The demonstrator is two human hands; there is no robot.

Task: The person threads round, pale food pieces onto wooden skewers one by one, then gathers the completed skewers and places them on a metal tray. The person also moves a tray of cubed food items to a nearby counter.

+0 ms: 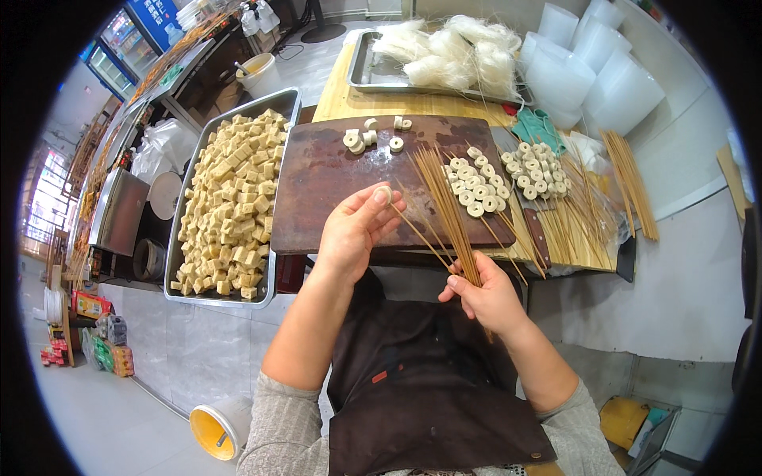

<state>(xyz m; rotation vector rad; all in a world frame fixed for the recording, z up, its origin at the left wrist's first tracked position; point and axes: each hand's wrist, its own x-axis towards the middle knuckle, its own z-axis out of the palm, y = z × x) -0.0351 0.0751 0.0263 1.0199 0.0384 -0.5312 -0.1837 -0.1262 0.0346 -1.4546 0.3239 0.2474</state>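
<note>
My left hand pinches a pale ring-shaped food slice between thumb and fingertips, at the tip of a thin wooden skewer. That skewer slants down to my right hand, which grips it with a bundle of bamboo skewers. Both hands are over the near edge of a dark wooden board. Several loose ring slices lie at the board's far side. Skewered ring slices rest on its right part, and another skewered group is just beyond its right edge.
Left of the board, a metal tray holds cubed food. A knife with a brown handle and more skewers lie right. Behind are a metal tray of white fibrous strands, a green cloth and stacked translucent tubs.
</note>
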